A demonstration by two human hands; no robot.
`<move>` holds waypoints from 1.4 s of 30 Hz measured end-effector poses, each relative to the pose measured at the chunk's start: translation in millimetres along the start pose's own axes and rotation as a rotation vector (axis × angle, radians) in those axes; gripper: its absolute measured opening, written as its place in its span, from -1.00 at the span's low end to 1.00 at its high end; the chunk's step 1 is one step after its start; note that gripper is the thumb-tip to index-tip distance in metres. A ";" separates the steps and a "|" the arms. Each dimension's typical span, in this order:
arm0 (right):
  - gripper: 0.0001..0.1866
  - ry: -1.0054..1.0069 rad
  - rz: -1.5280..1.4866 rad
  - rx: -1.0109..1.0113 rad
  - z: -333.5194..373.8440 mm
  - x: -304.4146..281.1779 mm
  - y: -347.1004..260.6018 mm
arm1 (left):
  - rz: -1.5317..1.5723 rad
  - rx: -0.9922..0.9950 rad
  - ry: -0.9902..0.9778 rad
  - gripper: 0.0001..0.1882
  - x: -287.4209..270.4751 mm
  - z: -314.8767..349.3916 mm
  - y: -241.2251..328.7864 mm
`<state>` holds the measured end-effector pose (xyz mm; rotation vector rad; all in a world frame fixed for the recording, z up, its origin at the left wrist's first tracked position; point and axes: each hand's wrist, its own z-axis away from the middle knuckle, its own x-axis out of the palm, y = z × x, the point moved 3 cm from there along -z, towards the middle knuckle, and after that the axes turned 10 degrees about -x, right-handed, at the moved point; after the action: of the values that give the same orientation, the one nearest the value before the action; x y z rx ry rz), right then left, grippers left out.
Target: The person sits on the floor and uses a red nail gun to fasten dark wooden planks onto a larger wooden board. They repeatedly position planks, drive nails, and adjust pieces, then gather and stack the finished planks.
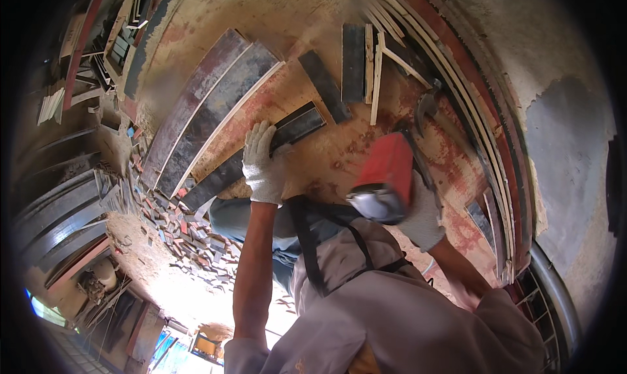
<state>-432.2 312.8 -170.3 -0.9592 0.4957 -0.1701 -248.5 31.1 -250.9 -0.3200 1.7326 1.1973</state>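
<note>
My left hand (pixel 263 165), in a whitish work glove, lies with fingers stretched out on a narrow dark board strip (pixel 215 178), pressing near its middle. A shorter dark piece (pixel 300 126) meets that strip just beyond my fingers. Gripped in my right hand (pixel 423 220), also gloved, is a red nail gun (pixel 386 168) with a rounded silver end, blurred by motion. The tool hides part of that hand's fingers. A claw hammer (pixel 428 106) lies beyond the nail gun. Another dark strip (pixel 324 86) lies ahead of my hands.
Wide dark boards (pixel 222 106) lie at the left. Upright-lying strips (pixel 353 64) sit at the far middle, and long stacked boards (pixel 477 119) curve along the right. Many small wood offcuts (pixel 196 237) are heaped at the lower left. More boards (pixel 62 211) are stacked farther left.
</note>
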 end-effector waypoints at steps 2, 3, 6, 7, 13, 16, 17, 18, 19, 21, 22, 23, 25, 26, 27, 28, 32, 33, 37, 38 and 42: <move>-0.21 0.012 -0.071 -0.002 35.3 0.3 78.7 | -0.001 -0.002 0.004 -0.42 0.5 0.7 -0.3; -0.39 -0.023 0.112 -0.147 31.9 -3.3 69.1 | -0.006 -0.006 0.008 -0.42 0.6 1.1 -2.8; -0.81 -0.061 0.432 -0.412 21.2 -14.7 35.1 | -0.049 0.013 0.019 -0.43 1.7 1.9 -2.0; -0.81 -0.056 0.309 -0.345 18.3 -9.6 32.7 | -0.063 0.014 0.022 -0.43 2.2 1.4 -0.6; -0.65 -0.126 0.065 -0.167 -2.1 6.1 15.1 | -0.115 0.004 0.025 -0.42 2.9 0.1 3.3; -0.66 -0.168 0.057 -0.137 -15.6 14.0 0.8 | -0.103 0.001 0.027 -0.42 3.4 1.3 1.5; -0.67 -0.168 0.072 -0.180 -19.3 15.8 -0.4 | -0.092 0.006 0.034 -0.42 4.2 1.5 0.5; -0.68 -0.172 0.086 -0.225 -23.7 17.7 -1.3 | -0.087 0.006 0.044 -0.42 3.1 1.4 0.0; -0.70 -0.174 0.121 -0.323 -27.7 21.3 2.9 | -0.087 0.008 0.040 -0.42 3.0 1.5 -0.3; -0.75 -0.179 0.136 -0.419 -34.3 24.8 1.1 | -0.090 0.006 0.034 -0.43 2.9 1.3 -0.3; -0.78 -0.182 0.118 -0.417 -36.6 26.2 -0.9 | -0.098 0.011 0.027 -0.42 2.5 0.8 -0.3; -0.79 -0.201 0.060 -0.340 -39.8 27.3 -1.6 | -0.092 0.007 0.021 -0.42 2.1 1.0 0.1; -0.78 -0.246 -0.086 -0.109 -50.2 28.0 -21.2 | -0.079 0.001 0.010 -0.43 3.4 1.9 -1.0; -0.79 -0.251 -0.167 0.018 -52.5 28.9 -30.4 | -0.087 0.000 0.021 -0.43 3.2 2.6 -2.2; -0.79 -0.240 -0.247 0.148 -53.8 29.0 -39.9 | -0.080 0.003 0.021 -0.43 3.1 2.0 -2.4; -0.78 -0.206 -0.323 0.246 -51.6 29.5 -45.2 | -0.074 0.006 0.022 -0.42 2.4 1.7 -2.7; -0.78 -0.309 -0.189 0.212 -49.4 26.4 -43.7 | -0.048 -0.030 0.024 -0.42 1.8 0.1 -2.4; -0.80 -0.349 -0.142 0.181 -49.6 27.5 -37.8 | -0.045 -0.043 0.016 -0.42 1.6 2.2 -2.2; -0.66 -0.364 -0.109 0.184 -59.3 42.3 -54.7 | 0.014 -0.041 0.062 -0.39 5.7 6.7 -11.8; -0.73 -0.342 -0.144 0.195 -61.3 43.2 -67.5 | 0.053 -0.030 0.035 -0.36 4.2 6.4 -15.2; -0.80 -0.287 -0.292 0.235 -60.8 47.0 -87.9 | 0.070 -0.021 0.004 -0.19 -19.8 11.0 -30.2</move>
<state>-413.3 201.0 -142.6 -0.8046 0.0672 -0.3403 -212.5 19.9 -252.5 -0.2763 1.7480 1.2666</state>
